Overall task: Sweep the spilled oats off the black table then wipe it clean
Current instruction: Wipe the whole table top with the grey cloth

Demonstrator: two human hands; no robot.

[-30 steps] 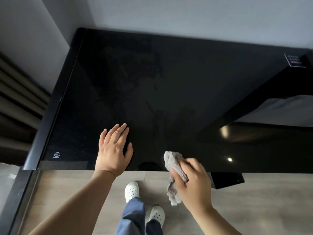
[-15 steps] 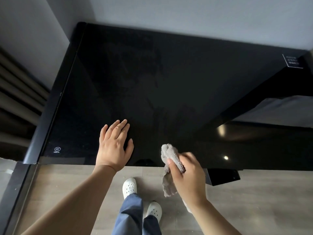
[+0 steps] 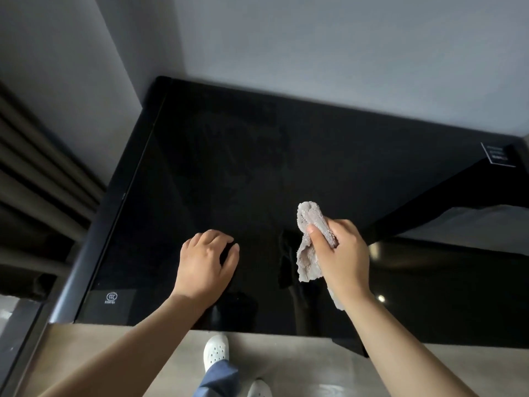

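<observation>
Nearest to me, one white shoe [image 3: 216, 352] and a blue trouser leg [image 3: 220, 379] stand on the grey floor [image 3: 300, 365], just short of the near edge of the table [image 3: 257, 167].

Left hand [image 3: 204, 262]: rests on the table top close to the near edge, left of centre. The fingers are curled under, the thumb lies out to the right, and the hand holds nothing.

Right hand [image 3: 340, 259]: over the table top, to the right of the left hand and apart from it. Thumb and curled fingers clamp a grey cloth [image 3: 310, 239]. One end of the cloth bunches up past the thumb on the far side. The other end hangs loose at the left of the palm, and a strip shows below the wrist. I cannot tell whether the cloth touches the top. Its dark reflection lies on the gloss just left of it.

A sticker [image 3: 111, 298] sits at the near-left corner of the top. Faint dull streaks show from the middle toward the far side. A label [image 3: 498, 159] sits at the far-right corner.

Beyond the far edge is a pale wall [image 3: 343, 53]. Dark slats [image 3: 34, 173] run along the left.
</observation>
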